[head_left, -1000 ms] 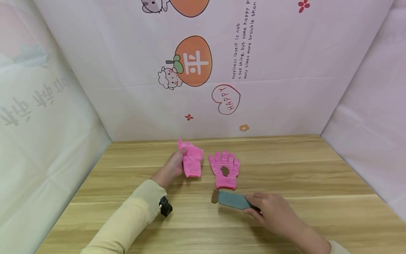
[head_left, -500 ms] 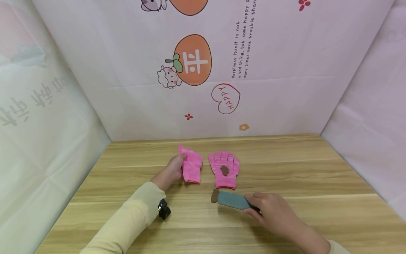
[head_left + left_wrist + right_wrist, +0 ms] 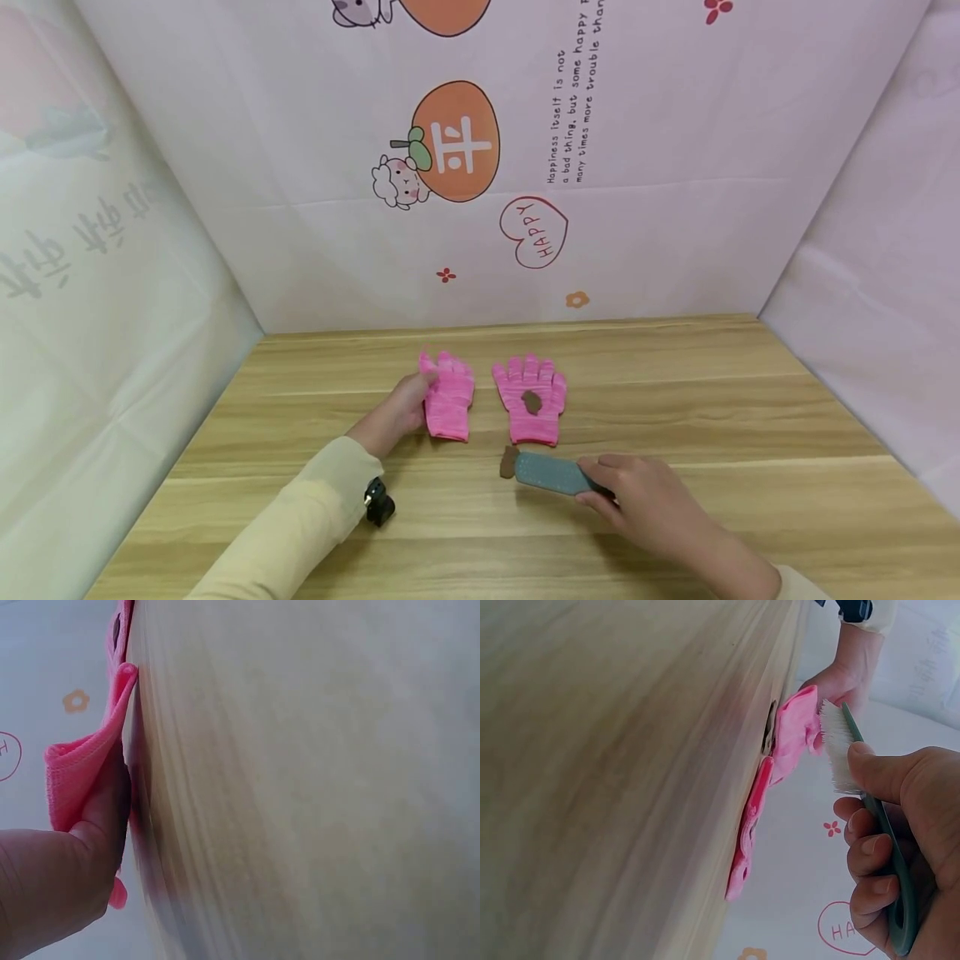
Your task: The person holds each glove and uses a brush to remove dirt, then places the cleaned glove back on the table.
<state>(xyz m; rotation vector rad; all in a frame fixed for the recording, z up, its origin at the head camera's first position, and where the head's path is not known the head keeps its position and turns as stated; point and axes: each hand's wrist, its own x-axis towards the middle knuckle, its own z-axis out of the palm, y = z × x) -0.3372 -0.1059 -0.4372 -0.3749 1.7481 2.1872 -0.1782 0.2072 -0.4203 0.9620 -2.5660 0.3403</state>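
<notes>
Right fingers (image 3: 870,859) grip a teal, white-bristled brush (image 3: 841,761).

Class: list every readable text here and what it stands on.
"HAPPY": red heart on the back sheet.
"Happiness itself is not a bad thing, but some happy... many times more trouble than...": back sheet, cut off.
White character on orange fruit: not surely legible.
Faded characters on left sheet: unreadable.

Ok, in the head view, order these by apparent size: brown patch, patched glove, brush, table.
Largest to smallest:
1. table
2. brush and patched glove: too alike to rank, as the right hand covers part of the brush
3. brown patch
</notes>
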